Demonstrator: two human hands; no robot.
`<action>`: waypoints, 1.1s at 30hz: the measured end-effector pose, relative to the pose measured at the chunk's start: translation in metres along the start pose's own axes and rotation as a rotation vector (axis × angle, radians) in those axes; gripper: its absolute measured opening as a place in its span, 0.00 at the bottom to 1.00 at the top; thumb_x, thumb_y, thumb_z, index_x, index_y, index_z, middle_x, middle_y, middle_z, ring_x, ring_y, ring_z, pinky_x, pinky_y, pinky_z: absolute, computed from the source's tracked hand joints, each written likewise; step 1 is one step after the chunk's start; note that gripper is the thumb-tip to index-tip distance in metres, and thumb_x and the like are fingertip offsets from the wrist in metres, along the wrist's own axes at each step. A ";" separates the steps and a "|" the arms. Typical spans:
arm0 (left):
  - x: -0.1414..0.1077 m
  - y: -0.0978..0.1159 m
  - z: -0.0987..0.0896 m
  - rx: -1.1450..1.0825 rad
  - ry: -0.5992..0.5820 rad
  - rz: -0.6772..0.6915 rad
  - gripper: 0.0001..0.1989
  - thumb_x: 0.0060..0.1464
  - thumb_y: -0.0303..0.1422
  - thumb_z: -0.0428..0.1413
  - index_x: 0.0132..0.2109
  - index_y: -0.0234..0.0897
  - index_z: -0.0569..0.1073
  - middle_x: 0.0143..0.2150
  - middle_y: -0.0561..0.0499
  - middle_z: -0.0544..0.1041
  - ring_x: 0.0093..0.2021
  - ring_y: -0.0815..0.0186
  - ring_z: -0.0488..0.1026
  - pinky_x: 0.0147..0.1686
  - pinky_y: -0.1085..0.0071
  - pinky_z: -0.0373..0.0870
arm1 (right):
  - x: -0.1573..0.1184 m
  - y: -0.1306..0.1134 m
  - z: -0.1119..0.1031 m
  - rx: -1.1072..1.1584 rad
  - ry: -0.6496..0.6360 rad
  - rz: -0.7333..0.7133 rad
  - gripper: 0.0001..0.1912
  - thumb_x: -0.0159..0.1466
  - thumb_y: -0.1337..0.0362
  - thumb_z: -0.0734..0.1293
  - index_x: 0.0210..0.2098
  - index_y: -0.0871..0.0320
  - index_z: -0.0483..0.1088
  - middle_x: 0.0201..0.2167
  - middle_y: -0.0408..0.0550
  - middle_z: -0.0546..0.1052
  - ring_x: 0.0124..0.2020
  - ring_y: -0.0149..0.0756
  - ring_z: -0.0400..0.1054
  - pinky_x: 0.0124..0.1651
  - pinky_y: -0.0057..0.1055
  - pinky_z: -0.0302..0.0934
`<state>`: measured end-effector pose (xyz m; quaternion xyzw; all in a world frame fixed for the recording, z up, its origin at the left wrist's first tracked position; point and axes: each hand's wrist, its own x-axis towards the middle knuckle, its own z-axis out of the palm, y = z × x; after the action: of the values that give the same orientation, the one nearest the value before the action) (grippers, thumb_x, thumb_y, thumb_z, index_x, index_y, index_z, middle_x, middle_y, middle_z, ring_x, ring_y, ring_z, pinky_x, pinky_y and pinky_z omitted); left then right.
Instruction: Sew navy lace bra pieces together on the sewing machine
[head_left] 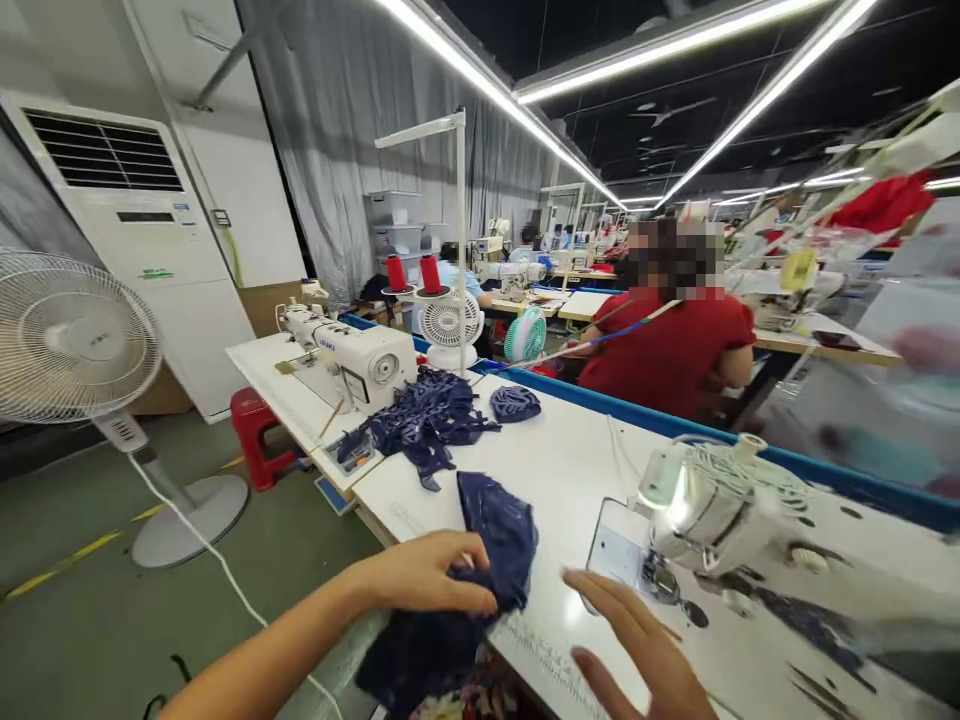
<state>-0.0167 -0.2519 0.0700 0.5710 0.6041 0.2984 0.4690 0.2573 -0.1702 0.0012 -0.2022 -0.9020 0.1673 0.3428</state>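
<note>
My left hand [431, 572] is closed on a dark navy piece of fabric [499, 525], thumb and fingers curled round its near end. The far part of this piece lies on the white sewing table [577, 450]. More navy fabric [420, 660] hangs below the hand, over the table's front edge. My right hand [645, 640] is open above the table, fingers spread, holding nothing. It is nearest to the sewing machine [720, 510], which stands on the right with its needle area facing left.
A heap of navy strips [427, 415] and a small navy bundle [515, 403] lie farther back. Beyond them is another sewing machine [352, 355]. Scissors-like dark tools [825, 690] lie at lower right. A floor fan [90, 345] stands left; a person in red [667, 350] sits beyond the table.
</note>
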 end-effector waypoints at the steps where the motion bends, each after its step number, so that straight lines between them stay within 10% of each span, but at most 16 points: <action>1: -0.014 0.015 0.001 0.089 -0.145 0.086 0.12 0.46 0.37 0.64 0.38 0.39 0.75 0.31 0.57 0.70 0.32 0.70 0.64 0.32 0.77 0.60 | 0.012 -0.022 -0.003 0.126 -0.114 0.022 0.26 0.64 0.52 0.66 0.59 0.53 0.62 0.47 0.56 0.75 0.51 0.48 0.69 0.53 0.41 0.67; 6: -0.065 0.075 0.000 0.158 -0.682 0.268 0.10 0.57 0.36 0.56 0.42 0.36 0.76 0.32 0.53 0.73 0.30 0.70 0.66 0.33 0.78 0.65 | 0.038 -0.094 -0.020 0.835 -0.721 0.035 0.34 0.56 0.31 0.60 0.30 0.58 0.71 0.34 0.48 0.74 0.40 0.38 0.70 0.47 0.30 0.65; 11: -0.051 0.068 -0.001 0.251 -0.815 0.227 0.10 0.58 0.37 0.56 0.42 0.36 0.75 0.32 0.54 0.73 0.31 0.69 0.67 0.33 0.78 0.64 | -0.015 -0.083 -0.033 0.853 -0.727 0.360 0.36 0.51 0.32 0.66 0.35 0.61 0.71 0.27 0.44 0.71 0.25 0.29 0.63 0.28 0.25 0.60; 17: 0.003 0.022 0.015 0.675 -0.493 0.275 0.10 0.54 0.38 0.57 0.43 0.43 0.76 0.35 0.54 0.75 0.35 0.64 0.70 0.31 0.75 0.61 | -0.085 -0.058 -0.049 -0.176 -0.357 0.382 0.16 0.68 0.54 0.61 0.28 0.56 0.66 0.25 0.41 0.70 0.26 0.31 0.64 0.29 0.25 0.56; 24: 0.040 0.021 0.012 1.053 0.081 0.559 0.12 0.63 0.33 0.47 0.36 0.39 0.74 0.27 0.50 0.71 0.28 0.63 0.68 0.27 0.73 0.57 | -0.087 -0.049 -0.114 -0.996 0.064 0.084 0.13 0.70 0.71 0.56 0.41 0.56 0.72 0.32 0.47 0.75 0.30 0.34 0.68 0.29 0.29 0.55; 27: 0.044 -0.001 0.023 1.154 0.304 0.851 0.16 0.65 0.25 0.41 0.43 0.39 0.73 0.29 0.49 0.73 0.28 0.65 0.69 0.28 0.73 0.60 | -0.099 -0.047 -0.121 -1.085 0.133 0.047 0.17 0.68 0.75 0.56 0.48 0.56 0.71 0.36 0.49 0.76 0.35 0.37 0.68 0.34 0.31 0.59; 33: 0.037 -0.059 0.080 1.013 0.169 1.025 0.23 0.62 0.43 0.52 0.59 0.37 0.66 0.50 0.41 0.75 0.50 0.55 0.72 0.47 0.60 0.74 | -0.120 -0.040 -0.064 -0.719 -0.014 0.193 0.14 0.70 0.63 0.58 0.51 0.56 0.71 0.48 0.56 0.74 0.46 0.44 0.69 0.43 0.40 0.68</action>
<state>0.0353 -0.2403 -0.0224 0.9046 0.3588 0.2071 -0.1001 0.3730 -0.2512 -0.0018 -0.3928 -0.8822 -0.1273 0.2262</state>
